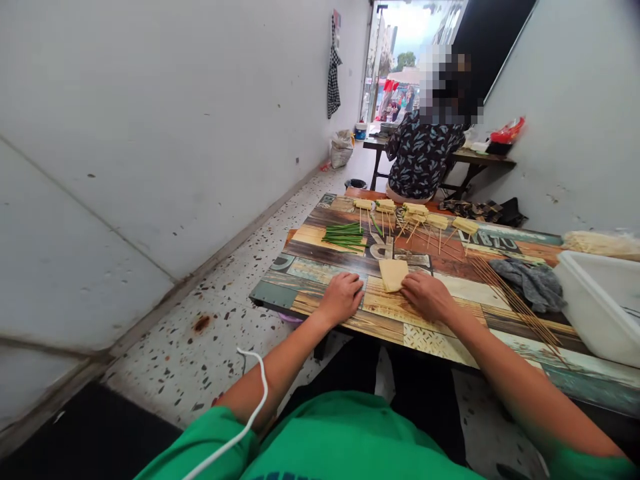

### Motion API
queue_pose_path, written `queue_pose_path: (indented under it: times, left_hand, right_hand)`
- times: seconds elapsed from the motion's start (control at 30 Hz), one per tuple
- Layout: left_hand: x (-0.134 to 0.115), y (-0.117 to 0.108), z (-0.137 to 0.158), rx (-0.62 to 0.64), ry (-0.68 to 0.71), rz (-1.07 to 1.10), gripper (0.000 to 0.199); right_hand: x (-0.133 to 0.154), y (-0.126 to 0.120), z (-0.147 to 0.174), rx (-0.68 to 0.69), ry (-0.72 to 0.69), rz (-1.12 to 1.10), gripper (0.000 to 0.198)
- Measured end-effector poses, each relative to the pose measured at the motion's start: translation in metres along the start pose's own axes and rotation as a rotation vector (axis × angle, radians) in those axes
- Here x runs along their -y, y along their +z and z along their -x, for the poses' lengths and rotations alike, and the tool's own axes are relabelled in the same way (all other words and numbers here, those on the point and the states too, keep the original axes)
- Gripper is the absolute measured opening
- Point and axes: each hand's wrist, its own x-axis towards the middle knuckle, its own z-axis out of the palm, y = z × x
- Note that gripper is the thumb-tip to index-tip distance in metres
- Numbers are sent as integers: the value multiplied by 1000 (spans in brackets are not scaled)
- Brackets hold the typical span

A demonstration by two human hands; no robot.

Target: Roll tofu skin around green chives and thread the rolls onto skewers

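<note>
A folded, pale yellow tofu sheet (pixel 393 275) lies on the table in front of me. My right hand (pixel 426 295) has its fingers closed on the sheet's lower right edge. To the left of the sheet, my left hand (pixel 344 297) rests on the tabletop with loosely bent fingers and nothing visible in it. Beyond it lies a bunch of green chive stalks (pixel 344 236). Farther back, several tofu rolls on skewers (pixel 415 212) form a row, their sticks pointing toward me. Loose bamboo skewers (pixel 517 307) lie at the right.
A grey cloth (pixel 530 283) sits beside a white plastic tub (pixel 595 300) on the right of the patterned table (pixel 310 283). A bagged pale stack (pixel 603 243) lies behind the tub. Ahead, another person (pixel 425 157) sits facing away at a second table (pixel 483 158).
</note>
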Motion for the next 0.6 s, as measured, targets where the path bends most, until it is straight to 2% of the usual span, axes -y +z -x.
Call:
queue_pose_path:
  times: [0.17, 0.27, 0.37, 0.43, 0.47, 0.53, 0.6]
  left_hand:
    - [1, 0, 1, -17, 5, 1, 15]
    - [1, 3, 1, -33, 6, -12, 15]
    - [4, 8, -1, -54, 15, -5, 16]
    - [8, 11, -2, -96, -14, 44, 19]
    - [11, 12, -2, -136, -48, 75, 21]
    - [15, 9, -2, -249, -127, 119, 25]
    - [16, 0, 2, -378, -161, 117, 30]
  right_hand:
    - [-6, 7, 3, -43, 46, -221, 35]
    - [-13, 16, 2, -173, 84, -399, 32]
    - [-25, 21, -12, -368, 344, -616, 31]
    - [-31, 15, -29, -474, 525, -735, 36]
    - [-31, 10, -39, -515, 564, -769, 39]
    - [-21, -2, -58, -579, 517, -781, 39]
    - [4, -10, -69, -574, 343, -721, 34]
